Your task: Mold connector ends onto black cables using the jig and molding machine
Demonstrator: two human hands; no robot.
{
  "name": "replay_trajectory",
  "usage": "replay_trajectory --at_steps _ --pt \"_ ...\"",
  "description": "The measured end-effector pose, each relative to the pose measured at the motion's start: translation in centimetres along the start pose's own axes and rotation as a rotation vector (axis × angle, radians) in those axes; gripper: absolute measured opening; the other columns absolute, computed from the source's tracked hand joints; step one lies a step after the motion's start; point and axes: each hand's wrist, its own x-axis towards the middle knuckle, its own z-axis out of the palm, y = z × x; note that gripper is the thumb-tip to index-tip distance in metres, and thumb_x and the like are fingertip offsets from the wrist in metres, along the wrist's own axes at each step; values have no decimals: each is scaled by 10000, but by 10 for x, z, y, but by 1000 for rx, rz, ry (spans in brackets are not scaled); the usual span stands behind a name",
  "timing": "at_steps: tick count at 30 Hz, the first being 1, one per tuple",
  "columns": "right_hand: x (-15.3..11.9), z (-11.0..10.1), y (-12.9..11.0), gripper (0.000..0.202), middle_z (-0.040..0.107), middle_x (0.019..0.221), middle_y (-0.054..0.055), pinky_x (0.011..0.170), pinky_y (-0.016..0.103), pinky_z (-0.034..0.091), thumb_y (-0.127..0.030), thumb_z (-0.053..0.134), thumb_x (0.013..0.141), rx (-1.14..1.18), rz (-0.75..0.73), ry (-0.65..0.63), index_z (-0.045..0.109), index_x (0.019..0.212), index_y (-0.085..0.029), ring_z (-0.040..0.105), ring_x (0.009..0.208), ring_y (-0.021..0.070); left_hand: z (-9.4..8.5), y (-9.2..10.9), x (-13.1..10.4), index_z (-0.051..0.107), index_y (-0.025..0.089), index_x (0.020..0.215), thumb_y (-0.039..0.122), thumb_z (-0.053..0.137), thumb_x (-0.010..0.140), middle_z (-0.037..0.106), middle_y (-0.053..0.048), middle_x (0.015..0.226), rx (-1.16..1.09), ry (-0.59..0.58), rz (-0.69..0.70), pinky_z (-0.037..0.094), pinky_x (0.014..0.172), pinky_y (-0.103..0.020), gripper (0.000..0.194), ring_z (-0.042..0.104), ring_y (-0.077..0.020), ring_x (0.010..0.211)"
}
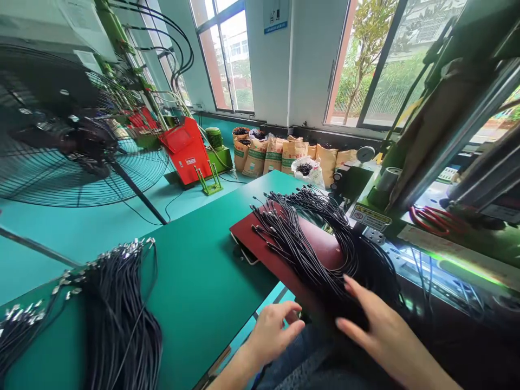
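My left hand [276, 331] hovers over my lap near the table edge, its thumb and fingers apart with nothing between them. To the right, my right hand [376, 319] is spread beside a bundle of black cables [303, 252], its fingertips close to the near end of the strands; I cannot tell whether they touch. The cables curve over a dark red board [246, 230], their small connector ends pointing to the far left. Another big bundle of black cables [117, 309] with shiny metal ends lies at the left of the green table [199, 271].
A green machine [369, 187] with a lit work area and a warning label stands close on the right. At left is a large wire-caged fan [77, 135]. Beyond the table are a red machine cabinet [187, 151] and several filled sacks [274, 154] along the wall.
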Motion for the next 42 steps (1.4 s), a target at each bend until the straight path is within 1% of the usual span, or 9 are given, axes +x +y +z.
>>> replay_trajectory --at_steps 4,8,15,19,24,32,37,40,42 --pt "87 48 -34 787 583 1115 200 809 411 465 -416 645 703 -96 54 -267 343 1329 -46 550 1022 316 -1 13 -10 648 232 977 333 547 763 697 -21 817 -47 6 3 407 633 -241 257 613 -176 758" --pt "135 83 -43 816 522 1196 240 858 410 425 -281 647 655 -52 104 -409 297 1332 12 504 1090 325 -8 8 -21 663 243 947 332 552 761 698 -15 817 -90 47 -44 410 658 -245 234 606 -184 763" --pt "148 80 -9 687 458 1290 183 992 363 340 -233 474 672 403 186 -237 316 1308 -31 457 1169 244 -25 -6 -20 671 205 876 318 555 758 686 -16 754 -177 99 -84 412 666 -247 201 583 -159 697" --pt "144 50 -18 639 604 1082 110 929 362 414 -299 466 762 496 71 -88 267 1340 -112 590 979 215 -28 0 -3 612 148 921 383 585 747 666 -54 721 -625 115 -72 426 627 -260 293 581 -154 658" --pt "100 30 -36 547 486 1269 92 908 341 452 -268 444 855 287 -203 149 255 1366 -233 539 1072 210 -20 20 32 505 152 1103 472 689 646 599 -149 1046 -1202 89 8 440 710 -294 588 588 -212 890" --pt "51 47 -58 535 595 1084 113 846 359 499 -102 371 828 135 -658 -6 291 1357 -136 574 991 224 -17 32 22 488 212 1165 470 737 585 540 -118 1184 -1651 220 205 362 946 -418 682 473 -276 1139" --pt "36 61 -72 430 643 918 86 804 355 507 -66 345 808 120 -831 -95 460 1219 -118 604 878 207 -14 10 9 550 167 829 290 679 703 585 19 685 -1832 545 -208 457 680 -269 219 566 -89 603" --pt "38 55 -70 345 593 1025 96 855 347 473 -135 423 834 183 -799 -97 488 1173 -156 557 980 213 -11 1 5 489 170 726 249 675 708 453 76 513 -1739 626 -165 428 582 -241 202 434 -52 438" --pt "48 55 -61 308 554 1061 117 846 357 465 -188 432 858 175 -671 -31 486 1160 -158 533 1004 229 -11 1 0 485 175 763 293 680 703 510 52 570 -1678 619 -76 436 615 -266 236 504 -84 512"
